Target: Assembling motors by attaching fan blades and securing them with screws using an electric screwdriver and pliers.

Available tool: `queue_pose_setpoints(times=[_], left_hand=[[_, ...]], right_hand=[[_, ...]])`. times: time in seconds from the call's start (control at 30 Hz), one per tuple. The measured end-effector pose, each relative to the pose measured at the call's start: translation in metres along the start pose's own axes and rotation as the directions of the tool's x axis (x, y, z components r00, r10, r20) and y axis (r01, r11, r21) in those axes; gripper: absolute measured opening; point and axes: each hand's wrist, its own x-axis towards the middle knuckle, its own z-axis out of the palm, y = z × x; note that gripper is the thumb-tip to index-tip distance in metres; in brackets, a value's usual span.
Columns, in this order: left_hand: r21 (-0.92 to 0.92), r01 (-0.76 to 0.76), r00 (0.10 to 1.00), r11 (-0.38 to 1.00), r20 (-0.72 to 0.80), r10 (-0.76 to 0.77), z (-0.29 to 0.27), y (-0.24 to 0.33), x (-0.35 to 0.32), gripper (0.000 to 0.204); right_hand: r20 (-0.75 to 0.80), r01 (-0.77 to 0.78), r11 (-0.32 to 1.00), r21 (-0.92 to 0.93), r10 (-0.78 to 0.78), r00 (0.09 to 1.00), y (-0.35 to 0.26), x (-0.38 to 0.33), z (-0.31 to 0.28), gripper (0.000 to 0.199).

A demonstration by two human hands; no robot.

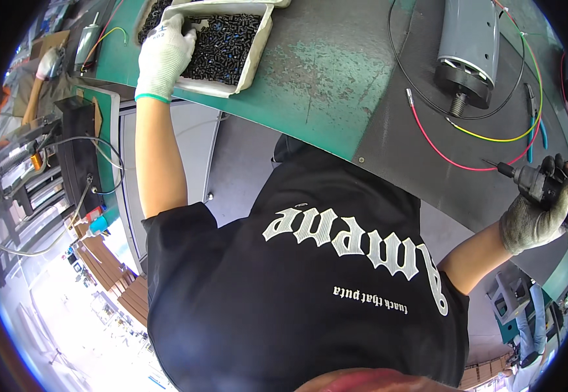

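Note:
My left hand, in a white knit glove with a green cuff, reaches into a pale tray of small black screw-like parts. Its fingers are curled among the parts, and what they pinch is hidden. Far to the right, my right hand, in a greyed glove, is wrapped round a dark power screwdriver. The tool's thin bit points left, just by the red wire. Beyond it a grey cylindrical motor with a black end and threaded shaft lies on a dark mat.
Red, yellow-green and black wires loop from the motor across the mat. Blue-handled pliers lie beside them. A second tray adjoins the first on the worn green bench. At far left another person's gloved hand is near a small cylinder.

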Motion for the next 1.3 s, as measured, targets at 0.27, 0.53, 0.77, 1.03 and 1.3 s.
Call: queue_pose_setpoints(times=[0.27,0.53,0.77,1.03,1.3], left_hand=[[-0.294,-0.133,0.991,0.946,-0.022,0.133,-0.005,-0.009,-0.009,0.025],[-0.158,-0.154,0.983,0.975,-0.128,0.134,0.012,-0.014,0.006,0.036],[-0.137,-0.258,0.895,0.956,-0.408,0.183,0.016,-0.016,-0.004,0.024],[-0.647,0.356,0.897,-0.675,0.032,0.442,-0.064,0.177,-0.117,0.031],[-0.073,0.732,0.676,-0.677,-0.048,0.736,-0.059,0.266,-0.134,0.02]], right_hand=[[-0.068,-0.015,1.0,0.002,0.016,0.998,-0.002,-0.004,0.001,0.033],[-0.084,-0.034,0.999,-0.029,0.031,0.996,0.0,-0.006,0.003,0.035],[-0.014,-0.063,0.997,0.034,0.063,0.998,-0.006,-0.01,-0.006,0.035],[0.339,-0.259,0.873,0.413,0.117,0.933,-0.041,-0.011,0.021,0.033],[0.239,-0.072,0.942,0.329,-0.009,0.971,-0.05,-0.026,0.065,0.028]])
